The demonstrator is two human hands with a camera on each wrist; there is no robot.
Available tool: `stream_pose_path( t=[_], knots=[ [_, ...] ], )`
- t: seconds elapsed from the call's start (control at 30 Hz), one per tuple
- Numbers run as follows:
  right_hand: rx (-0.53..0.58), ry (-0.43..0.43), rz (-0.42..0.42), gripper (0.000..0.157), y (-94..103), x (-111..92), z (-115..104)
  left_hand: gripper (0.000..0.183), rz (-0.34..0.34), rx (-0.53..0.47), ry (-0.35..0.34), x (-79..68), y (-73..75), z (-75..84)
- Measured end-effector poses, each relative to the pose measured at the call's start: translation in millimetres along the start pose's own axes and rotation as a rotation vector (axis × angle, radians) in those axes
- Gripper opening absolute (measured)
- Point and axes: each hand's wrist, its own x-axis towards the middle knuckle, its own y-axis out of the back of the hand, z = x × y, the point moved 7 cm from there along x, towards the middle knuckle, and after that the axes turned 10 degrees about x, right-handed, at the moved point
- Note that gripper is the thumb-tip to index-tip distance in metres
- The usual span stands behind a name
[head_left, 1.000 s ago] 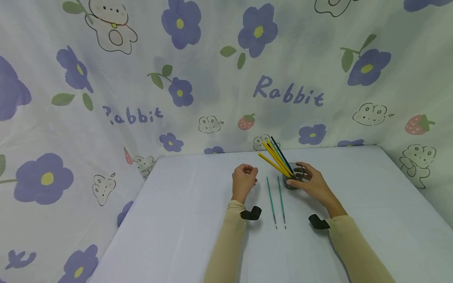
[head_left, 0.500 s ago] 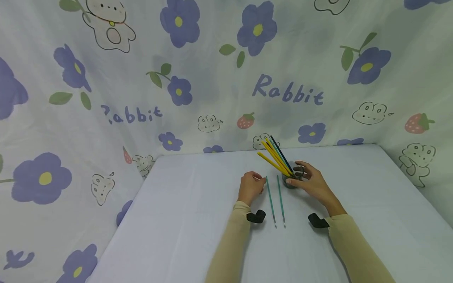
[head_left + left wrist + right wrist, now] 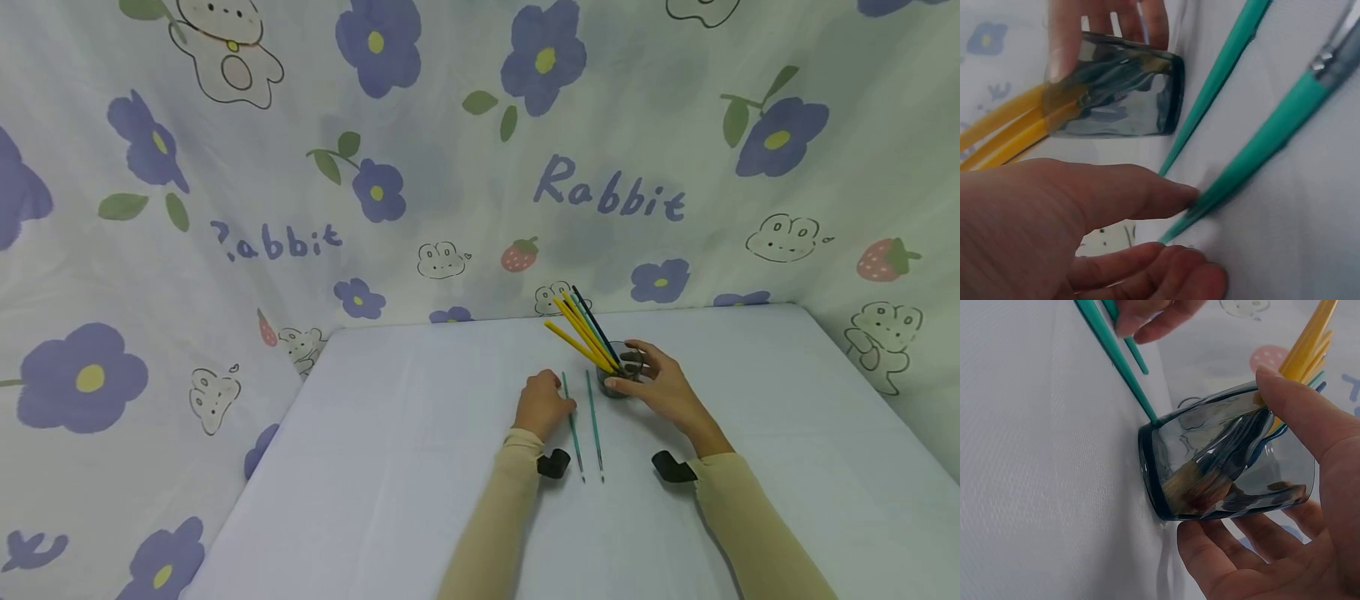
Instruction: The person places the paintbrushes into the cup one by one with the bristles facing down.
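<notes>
Two green-handled paintbrushes lie side by side on the white table, bristle ends toward me. At the left paintbrush (image 3: 576, 442), my left hand (image 3: 542, 406) pinches the handle near its thin end between thumb and fingers; in the left wrist view that handle (image 3: 1241, 150) runs between them. The right paintbrush (image 3: 596, 425) lies untouched between that hand and the glass cup (image 3: 613, 385). My right hand (image 3: 663, 387) grips the cup from its right side, thumb in front and fingers behind. Several brushes with yellow handles (image 3: 577, 329) and dark ones lean in the cup, bristles down (image 3: 1200, 487).
The white-covered table (image 3: 390, 450) extends to both sides and toward me. A printed curtain (image 3: 450, 150) with flowers and rabbits hangs behind its far edge. Black wrist-worn pieces (image 3: 553, 463) sit at both cuffs.
My left hand has moved right and slightly toward me, reaching the left paintbrush and taking its handle between thumb and fingers. The right hand keeps its hold on the cup.
</notes>
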Motion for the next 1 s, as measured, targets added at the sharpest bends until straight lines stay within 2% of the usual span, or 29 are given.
stream_pose_path(
  t=[0.1, 0.27, 0.5, 0.6, 0.7, 0.9, 1.0],
  knots=[
    [0.002, -0.006, -0.002, 0.100, 0.0, 0, 0, 0.022, -0.011, 0.027, -0.023, -2.3, 1.7, 1.7],
    [0.014, -0.004, -0.006, 0.099, 0.3, 0, -1, 0.024, -0.032, 0.082, -0.022, -2.9, 3.5, 3.3],
    [0.015, -0.001, -0.006, 0.099, 0.3, 1, 0, 0.030, -0.001, 0.235, -0.037, -4.2, 7.9, 6.8],
    [0.010, -0.008, -0.003, 0.099, 0.4, 1, 0, 0.034, 0.002, 0.266, -0.051, -4.0, 9.1, 6.0],
    [0.007, -0.012, -0.002, 0.100, 0.4, 2, 1, 0.035, -0.015, 0.233, -0.058, -1.8, 9.6, 1.1],
    [0.003, -0.017, -0.004, 0.099, 0.1, 1, 1, 0.043, -0.081, 0.054, -0.015, 2.3, 14.9, -16.0],
    [0.006, -0.016, -0.009, 0.100, 0.0, 1, 1, 0.049, -0.107, 0.005, 0.002, 3.7, 19.9, -23.5]
  ],
)
